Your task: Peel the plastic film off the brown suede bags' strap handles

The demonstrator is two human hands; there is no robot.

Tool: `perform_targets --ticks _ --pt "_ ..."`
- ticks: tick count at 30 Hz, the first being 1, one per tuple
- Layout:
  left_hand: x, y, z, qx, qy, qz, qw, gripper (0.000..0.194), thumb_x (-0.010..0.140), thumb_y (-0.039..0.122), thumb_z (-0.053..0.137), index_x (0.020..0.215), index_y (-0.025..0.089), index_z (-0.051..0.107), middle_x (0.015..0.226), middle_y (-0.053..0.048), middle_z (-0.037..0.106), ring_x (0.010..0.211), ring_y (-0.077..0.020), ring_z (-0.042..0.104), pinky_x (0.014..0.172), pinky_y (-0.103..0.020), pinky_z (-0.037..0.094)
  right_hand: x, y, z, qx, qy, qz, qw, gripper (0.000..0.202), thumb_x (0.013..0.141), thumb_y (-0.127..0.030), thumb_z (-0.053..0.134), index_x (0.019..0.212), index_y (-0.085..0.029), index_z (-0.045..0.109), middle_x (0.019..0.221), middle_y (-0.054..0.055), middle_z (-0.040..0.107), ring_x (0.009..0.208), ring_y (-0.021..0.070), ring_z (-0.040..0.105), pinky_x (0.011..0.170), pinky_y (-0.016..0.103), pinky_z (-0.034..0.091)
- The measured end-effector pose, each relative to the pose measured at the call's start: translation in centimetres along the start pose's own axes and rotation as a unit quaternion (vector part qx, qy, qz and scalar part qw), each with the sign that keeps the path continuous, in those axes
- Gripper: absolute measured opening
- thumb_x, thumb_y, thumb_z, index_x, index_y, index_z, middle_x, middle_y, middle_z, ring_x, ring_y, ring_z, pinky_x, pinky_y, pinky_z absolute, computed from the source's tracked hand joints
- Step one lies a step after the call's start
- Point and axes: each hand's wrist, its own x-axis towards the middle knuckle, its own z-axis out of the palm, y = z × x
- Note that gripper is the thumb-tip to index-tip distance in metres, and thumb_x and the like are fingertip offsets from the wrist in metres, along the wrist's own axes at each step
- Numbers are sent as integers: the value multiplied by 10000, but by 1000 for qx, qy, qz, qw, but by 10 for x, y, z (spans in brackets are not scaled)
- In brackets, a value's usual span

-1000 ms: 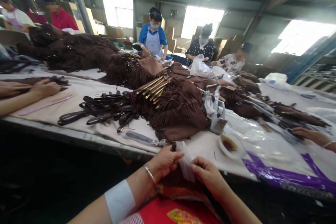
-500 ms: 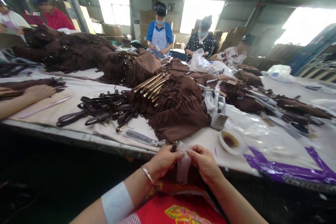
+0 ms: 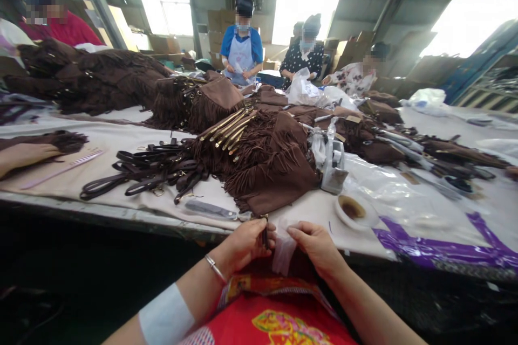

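Just past the table's front edge, my left hand (image 3: 251,242) is closed around a dark brown strap end with a metal clasp (image 3: 265,233). My right hand (image 3: 314,243) pinches a strip of translucent white plastic (image 3: 284,250), which hangs down between the hands. Below them lies dark brown material, partly hidden, over a red cloth with a yellow and pink print (image 3: 283,323). Beyond my hands a brown fringed bag (image 3: 275,183) rests on the table, with a grey-handled tool (image 3: 212,209) to its left.
Dark straps (image 3: 149,170) are heaped at the left of the table (image 3: 113,197). A white bowl (image 3: 356,213) with brown liquid, a tape dispenser (image 3: 334,170) and purple tape (image 3: 437,245) lie right. Several people stand across the table. Another person's hand (image 3: 36,156) rests on brown fringe at far left.
My left hand has moved slightly away from the plastic strip, so the clasp shows more. My right hand still pinches the strip. The co-worker's hand at the left has shifted left.
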Motion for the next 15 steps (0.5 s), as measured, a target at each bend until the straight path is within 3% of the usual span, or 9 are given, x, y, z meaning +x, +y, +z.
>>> perform_targets --ticks 3,6,11,13,15 --pt "-6 12 -5 -6 5 -11 1000 203 776 310 705 844 132 634 852 -54 656 695 -113 626 578 -197 466 -7 1 -3 -100 16 -31 994 301 692 -389 702 537 -164 575 494 -39 483 503 94 388 495 240 291" --pt "-8 21 -4 -11 20 -23 999 127 759 223 700 822 123 654 833 -36 657 663 -95 624 546 -178 469 -14 5 1 -183 23 -35 982 273 702 -363 656 533 -178 549 492 -31 502 497 110 418 489 246 310" --pt "-11 11 7 -21 110 -85 990 92 809 180 603 805 102 652 759 -46 681 517 -69 576 475 -182 484 -19 10 -1 -278 44 -71 957 254 724 -335 637 539 -188 543 519 -23 513 537 130 456 527 256 351" --pt "-10 5 13 -47 125 -79 988 112 828 187 592 802 95 649 725 -36 674 480 -56 552 445 -165 466 -17 6 -8 -298 17 -114 947 251 752 -326 643 554 -194 563 558 -15 538 572 140 485 561 262 381" --pt "-8 2 18 -59 136 -63 987 117 833 187 596 784 90 641 686 -21 653 449 -44 524 421 -150 446 -12 -2 -15 -319 -28 -173 931 206 778 -306 648 604 -199 626 741 26 637 711 169 563 673 284 438"
